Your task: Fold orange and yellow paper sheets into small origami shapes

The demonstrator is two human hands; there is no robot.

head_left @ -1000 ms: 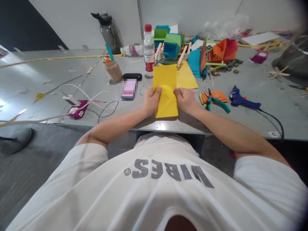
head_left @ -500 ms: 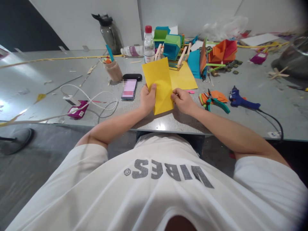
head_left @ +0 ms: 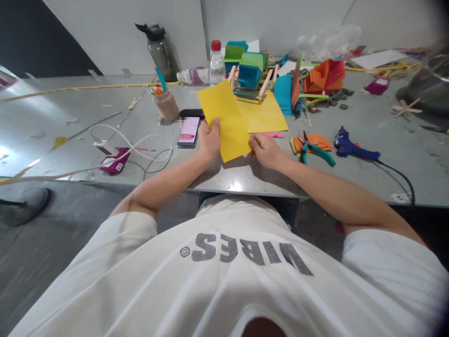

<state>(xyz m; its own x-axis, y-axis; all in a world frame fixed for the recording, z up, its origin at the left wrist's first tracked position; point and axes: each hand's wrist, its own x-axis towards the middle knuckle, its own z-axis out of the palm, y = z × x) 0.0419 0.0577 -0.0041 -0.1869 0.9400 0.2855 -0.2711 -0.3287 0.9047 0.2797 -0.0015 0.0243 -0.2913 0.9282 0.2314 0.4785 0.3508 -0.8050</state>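
Observation:
A yellow paper rectangle point(head_left: 229, 124) is held up over the front of the table, tilted to the left. My left hand point(head_left: 210, 139) grips its left edge, thumb on the face. At its lower right edge, my right hand point(head_left: 264, 149) pinches the paper; some of its fingertips are hidden behind it. Another yellow sheet point(head_left: 268, 113) lies flat behind, partly covered by the held one. Near the right hand is a pink strip point(head_left: 273, 135) on the table.
Pliers point(head_left: 317, 153) on orange paper pieces and a blue glue gun point(head_left: 354, 147) lie at right. Behind stand a red-capped bottle point(head_left: 217, 65) and a green-blue paper model point(head_left: 250, 70). At left are a phone point(head_left: 188, 131), a stick cup point(head_left: 165, 105) and white cables point(head_left: 140, 145).
The held yellow paper has turned counter-clockwise and moved slightly left with my left hand. My right hand has moved slightly down along its edge. More of the pink strip shows.

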